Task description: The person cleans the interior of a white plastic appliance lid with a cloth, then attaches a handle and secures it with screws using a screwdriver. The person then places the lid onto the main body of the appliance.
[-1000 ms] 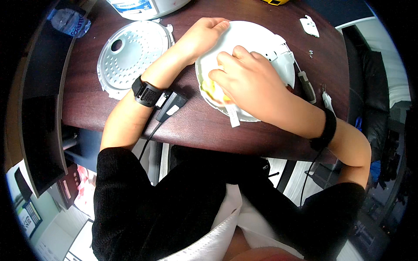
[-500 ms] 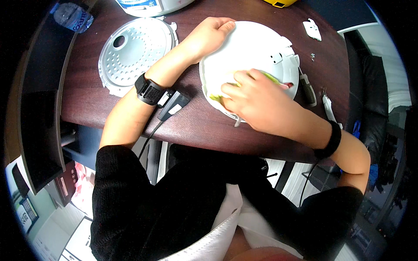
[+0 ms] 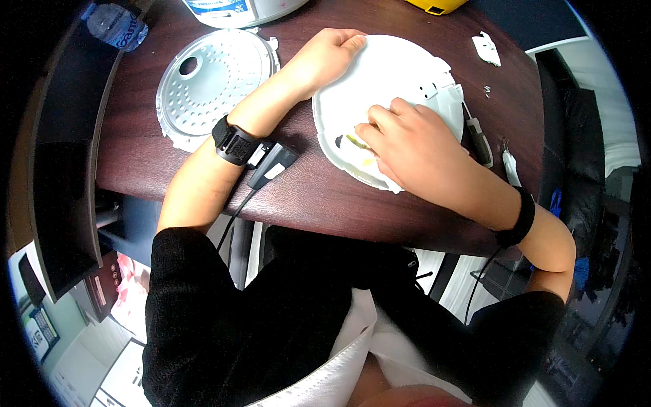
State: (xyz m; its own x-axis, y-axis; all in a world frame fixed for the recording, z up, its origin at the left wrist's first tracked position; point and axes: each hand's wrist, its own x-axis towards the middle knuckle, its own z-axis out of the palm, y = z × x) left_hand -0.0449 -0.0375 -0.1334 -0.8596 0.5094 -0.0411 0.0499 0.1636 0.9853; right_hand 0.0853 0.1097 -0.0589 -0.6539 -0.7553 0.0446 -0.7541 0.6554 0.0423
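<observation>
On the table lies a round white plastic lid [image 3: 386, 71], with clips and small holes along its right side. My left hand [image 3: 330, 60] grips its far left rim, fingers curled over the edge. My right hand [image 3: 417, 146] is pressed to the lid's near part, fingers bent and closed on a yellow-green cloth [image 3: 357, 141]. Most of the cloth is hidden under the hand. Near the cloth, a dark oval hole shows in the lid.
Left of my arm lies a grey perforated disc [image 3: 224, 85]. A screwdriver [image 3: 480, 144] and a white-handled tool [image 3: 510, 166] lie at right, with screws [image 3: 487, 91] and a white plastic piece [image 3: 485, 49] beyond. A bottle [image 3: 116, 27] and white appliance body [image 3: 247, 10] stand behind.
My right hand has slid a little right and away across the lid, bunching the cloth so less of it shows. The oval hole is now uncovered. My left hand keeps its hold.
</observation>
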